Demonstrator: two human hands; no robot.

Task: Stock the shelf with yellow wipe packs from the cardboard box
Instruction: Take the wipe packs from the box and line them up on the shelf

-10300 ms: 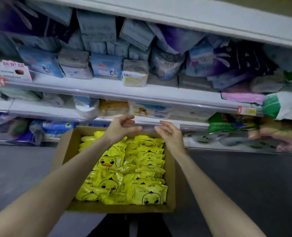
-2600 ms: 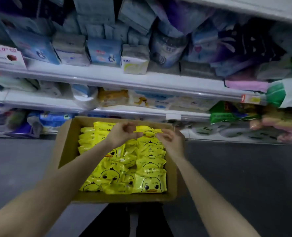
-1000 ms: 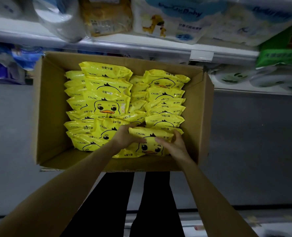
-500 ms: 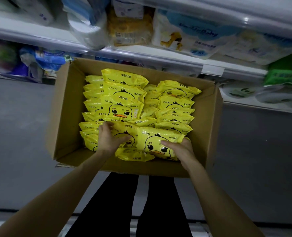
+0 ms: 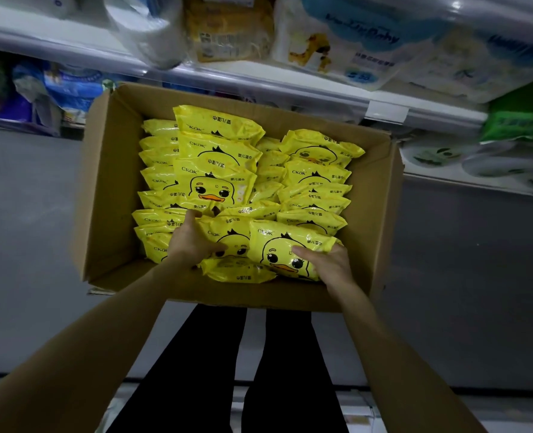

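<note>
Currently I see left hand (image 5: 193,242) gripping middle duck-print wipe pack (image 5: 229,234), right hand (image 5: 329,265) gripping right-front duck-print wipe pack (image 5: 277,246); packs touching, at near end of cardboard box (image 5: 109,189).

Dim overall; the grey floor (image 5: 25,245) reads flat and dark. A small hot glare spot sits on the shelf edge (image 5: 455,5) at upper right. The glossy yellow wipe packs (image 5: 218,182) catch sheen and are the brightest patch, sharp at centre. Goods along the top are smeared and soft. The shelf line bows from wide-angle distortion. My forearms (image 5: 71,354) at the lower corners sit in shade.
</note>
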